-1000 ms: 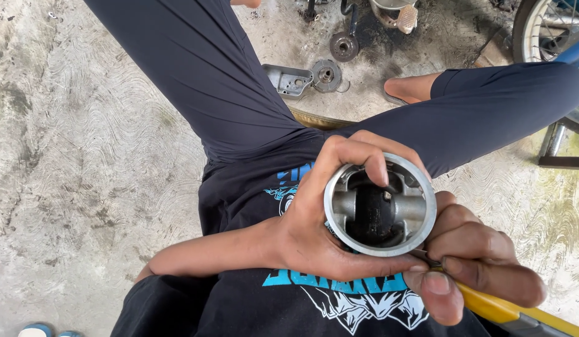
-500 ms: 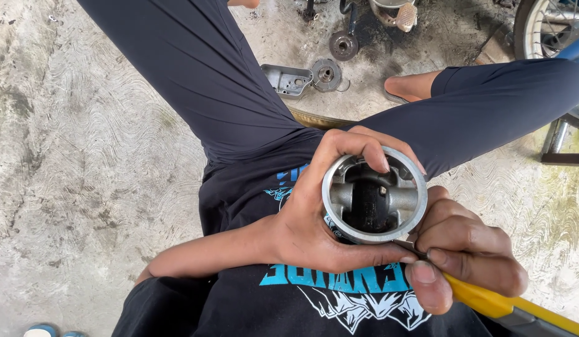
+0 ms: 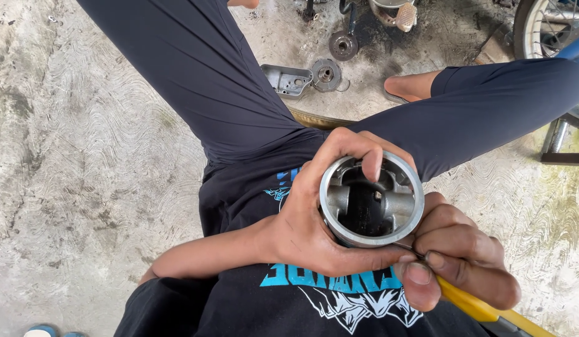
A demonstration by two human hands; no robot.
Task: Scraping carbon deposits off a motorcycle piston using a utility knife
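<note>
Concrete floor [image 3: 83, 156], pale and swirled. Person seated on it, legs in dark trousers [image 3: 227, 87] spread apart. Motorcycle wheel [image 3: 551, 25] at upper right. Left hand [image 3: 308, 224] wraps a round metal piston [image 3: 372, 200], open underside facing up, held over the lap; one fingertip hooks inside the rim. Right hand [image 3: 455, 265] pinches a yellow-handled tool [image 3: 470, 302], tip against the piston's lower edge. Flat grey cover plate [image 3: 288, 80] and small round gear [image 3: 327, 73] lie between the legs.

Silver piston [image 3: 372, 201], yellow tool handle [image 3: 470, 302].
</note>
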